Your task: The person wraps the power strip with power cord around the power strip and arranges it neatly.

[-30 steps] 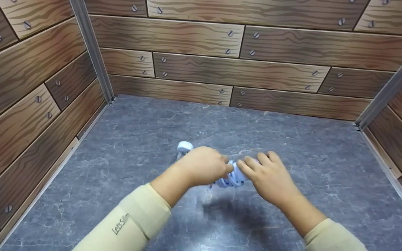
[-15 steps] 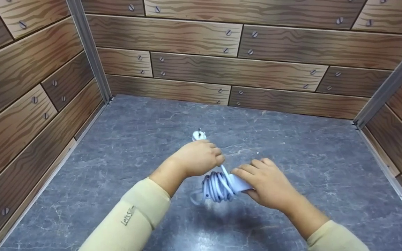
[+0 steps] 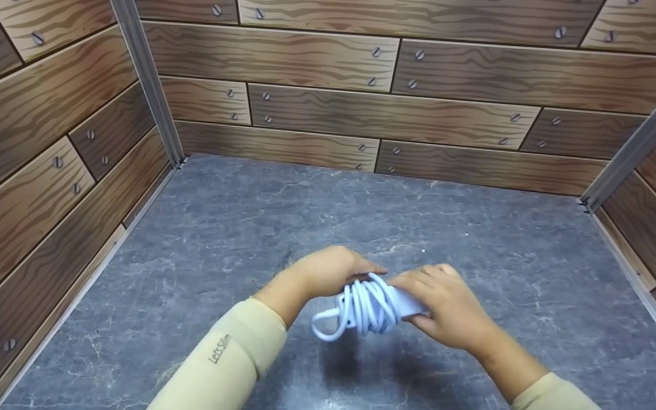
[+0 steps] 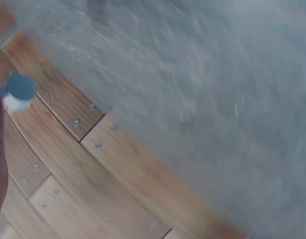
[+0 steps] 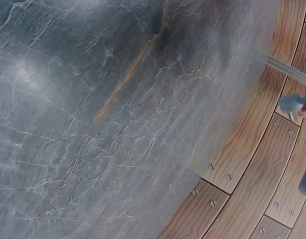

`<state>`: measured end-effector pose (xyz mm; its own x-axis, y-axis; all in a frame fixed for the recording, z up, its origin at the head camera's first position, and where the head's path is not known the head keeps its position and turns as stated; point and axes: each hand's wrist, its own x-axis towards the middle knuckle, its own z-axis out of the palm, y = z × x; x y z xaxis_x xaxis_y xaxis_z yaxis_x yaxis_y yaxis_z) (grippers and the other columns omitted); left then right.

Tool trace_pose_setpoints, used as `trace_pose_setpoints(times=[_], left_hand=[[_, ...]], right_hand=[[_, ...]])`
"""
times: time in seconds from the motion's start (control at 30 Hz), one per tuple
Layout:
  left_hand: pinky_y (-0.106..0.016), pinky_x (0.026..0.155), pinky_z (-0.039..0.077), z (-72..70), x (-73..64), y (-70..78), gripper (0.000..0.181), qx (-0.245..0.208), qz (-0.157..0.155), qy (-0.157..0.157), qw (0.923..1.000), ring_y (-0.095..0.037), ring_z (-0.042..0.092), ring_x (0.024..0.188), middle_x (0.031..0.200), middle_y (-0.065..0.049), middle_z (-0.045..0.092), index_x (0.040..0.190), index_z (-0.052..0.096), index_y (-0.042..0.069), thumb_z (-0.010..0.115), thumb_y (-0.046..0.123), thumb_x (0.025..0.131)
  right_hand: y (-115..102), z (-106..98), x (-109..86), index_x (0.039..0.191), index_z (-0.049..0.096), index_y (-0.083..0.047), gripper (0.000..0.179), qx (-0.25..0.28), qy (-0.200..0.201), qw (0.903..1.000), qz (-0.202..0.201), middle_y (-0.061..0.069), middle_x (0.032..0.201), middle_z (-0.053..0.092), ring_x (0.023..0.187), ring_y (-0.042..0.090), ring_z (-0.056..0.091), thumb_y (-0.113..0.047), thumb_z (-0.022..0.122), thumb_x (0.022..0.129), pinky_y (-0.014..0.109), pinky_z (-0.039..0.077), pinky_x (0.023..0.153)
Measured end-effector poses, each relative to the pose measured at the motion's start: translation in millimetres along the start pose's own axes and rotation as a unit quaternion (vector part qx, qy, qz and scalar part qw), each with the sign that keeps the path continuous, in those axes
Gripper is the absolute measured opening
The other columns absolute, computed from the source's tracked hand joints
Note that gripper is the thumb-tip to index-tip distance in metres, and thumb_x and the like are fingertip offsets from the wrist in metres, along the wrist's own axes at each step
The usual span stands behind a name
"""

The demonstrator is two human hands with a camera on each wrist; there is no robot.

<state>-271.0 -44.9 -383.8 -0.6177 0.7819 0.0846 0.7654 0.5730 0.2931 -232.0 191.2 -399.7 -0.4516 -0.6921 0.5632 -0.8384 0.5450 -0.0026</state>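
Note:
In the head view, a pale power strip (image 3: 410, 303) is held above the floor, tilted. Its light blue cord (image 3: 369, 307) is wound round it in several turns, and a loose loop sticks out at the left end. My right hand (image 3: 445, 304) grips the strip's right end, thumb below and fingers over the top. Just behind the coils, my left hand (image 3: 331, 272) holds the free end of the cord, its fingertips mostly hidden. A round plug (image 4: 21, 88) shows beside that hand in the left wrist view; in the head view it is hidden.
A grey marbled floor (image 3: 259, 216) lies under both hands. Wood-plank-patterned walls (image 3: 316, 108) enclose it at the back and sides, with metal strips (image 3: 154, 85) at the corners.
The left hand carried the cord's end up and away behind the strip, then came down and nearer to the coils. The plug has gone out of sight in the head view. The right hand keeps its grip.

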Motion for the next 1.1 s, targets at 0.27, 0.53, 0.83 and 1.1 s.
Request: trace_pose_setpoints(times=[0.27, 0.53, 0.83, 1.1], left_hand=[[-0.017, 0.086, 0.044, 2.7, -5.7, -12.5, 0.032, -0.028, 0.029, 0.035, 0.9986, -0.005, 0.06, 0.098, 0.107, 0.009, 0.065, 0.115, 0.063, 0.022, 0.054, 0.005, 0.089], [-0.029, 0.1, 0.036, -3.0, -13.8, -15.6, 0.059, -0.158, -0.056, 0.019, 0.9857, -0.009, 0.044, 0.122, 0.128, 0.008, 0.053, 0.122, 0.059, 0.023, 0.037, -0.01, 0.078], [-0.031, 0.103, 0.033, 12.2, -15.9, -6.2, 0.03, -0.134, -0.081, 0.054, 0.9862, -0.018, 0.047, 0.12, 0.127, -0.003, 0.055, 0.118, 0.061, 0.013, 0.051, 0.018, 0.091], [-0.036, 0.097, 0.039, 36.5, -32.8, -11.7, 0.027, -0.123, -0.175, 0.086, 0.973, -0.022, 0.052, 0.113, 0.118, -0.004, 0.059, 0.113, 0.063, 0.013, 0.052, 0.019, 0.089]], right_hand=[[8, 6, 0.4, 0.11, 0.061, -0.024, 0.048, -0.013, -0.014, 0.9996, 0.021, -0.007, 0.102, 0.064, 0.088, 0.013, 0.056, -0.026, 0.076, 0.065, 0.037, 0.038, 0.076], [19, 28, -12.9, 0.114, 0.058, -0.021, 0.05, 0.02, -0.077, 0.9946, 0.066, -0.006, 0.107, 0.063, 0.093, 0.013, 0.056, -0.032, 0.075, 0.068, 0.036, 0.038, 0.079], [24, 56, -28.2, 0.116, 0.057, -0.018, 0.05, 0.026, -0.12, 0.9846, 0.124, -0.003, 0.109, 0.062, 0.095, 0.016, 0.053, -0.03, 0.073, 0.071, 0.037, 0.036, 0.083], [28, 78, -43.3, 0.118, 0.055, -0.013, 0.051, 0.016, -0.131, 0.9741, 0.184, 0.004, 0.112, 0.061, 0.098, 0.024, 0.054, -0.029, 0.073, 0.072, 0.044, 0.036, 0.086]])
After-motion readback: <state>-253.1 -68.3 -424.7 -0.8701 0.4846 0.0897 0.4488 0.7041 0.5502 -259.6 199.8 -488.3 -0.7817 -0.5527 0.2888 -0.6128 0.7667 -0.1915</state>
